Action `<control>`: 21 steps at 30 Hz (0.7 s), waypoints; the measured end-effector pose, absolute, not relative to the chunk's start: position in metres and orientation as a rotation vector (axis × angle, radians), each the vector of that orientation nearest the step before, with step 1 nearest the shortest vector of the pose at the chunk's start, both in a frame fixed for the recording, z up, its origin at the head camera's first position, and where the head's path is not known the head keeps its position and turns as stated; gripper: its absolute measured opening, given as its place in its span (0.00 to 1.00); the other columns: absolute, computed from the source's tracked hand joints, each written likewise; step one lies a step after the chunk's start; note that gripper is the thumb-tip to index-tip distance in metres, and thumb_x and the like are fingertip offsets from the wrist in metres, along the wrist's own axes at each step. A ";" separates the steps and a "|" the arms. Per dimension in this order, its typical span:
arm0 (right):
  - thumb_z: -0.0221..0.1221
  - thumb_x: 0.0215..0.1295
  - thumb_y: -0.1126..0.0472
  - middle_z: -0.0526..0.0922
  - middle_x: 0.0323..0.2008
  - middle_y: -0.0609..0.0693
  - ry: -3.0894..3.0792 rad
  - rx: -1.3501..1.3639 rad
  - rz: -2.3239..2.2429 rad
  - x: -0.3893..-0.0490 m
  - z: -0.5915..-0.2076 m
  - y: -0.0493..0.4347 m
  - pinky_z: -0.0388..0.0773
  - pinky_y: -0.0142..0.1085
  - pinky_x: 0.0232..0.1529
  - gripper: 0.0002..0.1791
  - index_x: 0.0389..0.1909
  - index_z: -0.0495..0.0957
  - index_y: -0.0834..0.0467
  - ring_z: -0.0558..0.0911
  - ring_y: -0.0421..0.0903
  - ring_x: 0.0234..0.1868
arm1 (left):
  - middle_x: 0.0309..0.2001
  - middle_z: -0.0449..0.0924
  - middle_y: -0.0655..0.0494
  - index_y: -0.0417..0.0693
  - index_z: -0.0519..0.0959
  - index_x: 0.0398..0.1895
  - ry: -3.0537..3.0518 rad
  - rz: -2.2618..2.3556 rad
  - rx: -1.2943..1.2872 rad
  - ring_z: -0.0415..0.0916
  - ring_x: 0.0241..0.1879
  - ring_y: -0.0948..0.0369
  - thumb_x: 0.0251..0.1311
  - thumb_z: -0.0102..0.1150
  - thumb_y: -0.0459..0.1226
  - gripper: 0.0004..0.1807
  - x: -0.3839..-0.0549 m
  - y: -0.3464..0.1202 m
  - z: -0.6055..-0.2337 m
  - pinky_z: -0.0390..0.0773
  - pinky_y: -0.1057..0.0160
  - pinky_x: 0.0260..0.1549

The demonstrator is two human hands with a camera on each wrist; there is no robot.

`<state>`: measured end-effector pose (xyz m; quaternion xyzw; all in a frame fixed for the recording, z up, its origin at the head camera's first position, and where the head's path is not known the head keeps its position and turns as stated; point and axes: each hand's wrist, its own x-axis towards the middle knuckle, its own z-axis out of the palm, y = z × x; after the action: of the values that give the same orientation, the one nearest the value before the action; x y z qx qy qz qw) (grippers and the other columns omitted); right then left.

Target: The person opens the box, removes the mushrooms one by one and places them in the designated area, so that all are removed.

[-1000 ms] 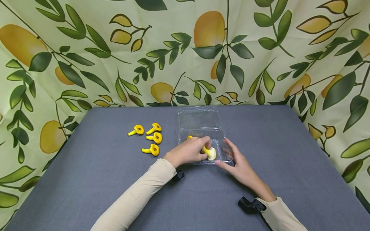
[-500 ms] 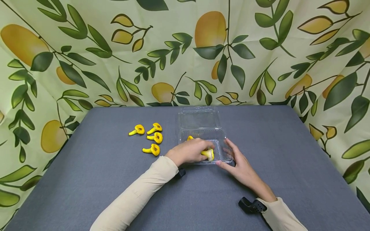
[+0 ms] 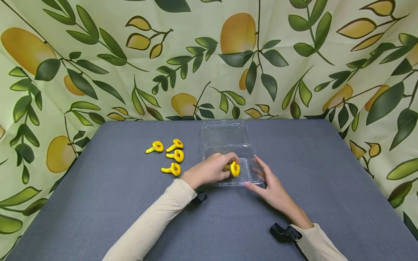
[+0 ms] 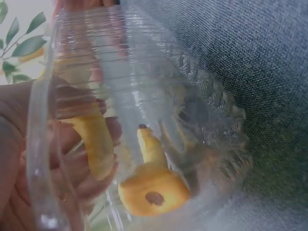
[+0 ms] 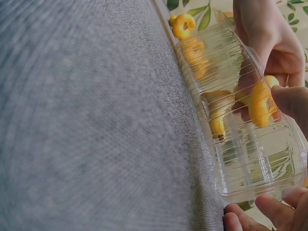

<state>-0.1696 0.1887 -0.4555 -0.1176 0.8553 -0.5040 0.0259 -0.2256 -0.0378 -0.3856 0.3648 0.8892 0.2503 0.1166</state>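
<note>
My left hand [image 3: 213,168] is over the clear plastic clamshell container [image 3: 249,177], pinching a yellow mushroom [image 3: 235,169] by its stem. The mushroom's cap, with a brown centre, faces up toward the head camera. A second yellow mushroom [image 4: 154,192] lies inside the container, seen through the wall in the left wrist view; my left hand hides it in the head view. My right hand [image 3: 272,186] holds the container's near right corner, thumb at the front rim and fingers along the right side.
The container's lid [image 3: 225,133] lies folded open toward the back. Several loose yellow mushrooms [image 3: 175,156] rest on the grey tablecloth [image 3: 130,203] to the left. A fabric backdrop [image 3: 196,29] with a fruit and leaf print hangs behind the table.
My left hand has turned the mushroom, so its cap's brown centre shows instead of the pale underside. The hand has drawn back slightly left. My right hand stays on the container.
</note>
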 end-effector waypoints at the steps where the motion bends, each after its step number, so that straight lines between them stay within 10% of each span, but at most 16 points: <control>1: 0.67 0.63 0.49 0.53 0.78 0.57 2.645 -0.362 -1.554 -0.170 -0.455 0.189 0.61 0.61 0.70 0.53 0.79 0.43 0.53 0.65 0.62 0.73 | 0.51 0.83 0.51 0.44 0.74 0.58 2.605 0.750 1.064 0.79 0.47 0.60 0.62 0.58 0.26 0.21 -0.225 -0.039 -0.385 0.80 0.65 0.48; 21: 0.67 0.63 0.50 0.52 0.78 0.58 2.648 -0.372 -1.552 -0.169 -0.456 0.188 0.60 0.62 0.71 0.53 0.79 0.42 0.53 0.64 0.63 0.73 | 0.51 0.83 0.54 0.45 0.77 0.55 2.677 1.078 0.979 0.81 0.48 0.61 0.61 0.58 0.26 0.18 -0.205 -0.080 -0.392 0.82 0.61 0.52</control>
<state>-0.1691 0.1884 -0.4557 -0.1204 0.8562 -0.5018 0.0251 -0.2054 -0.0805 -0.3922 0.3210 0.8775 0.3533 0.0471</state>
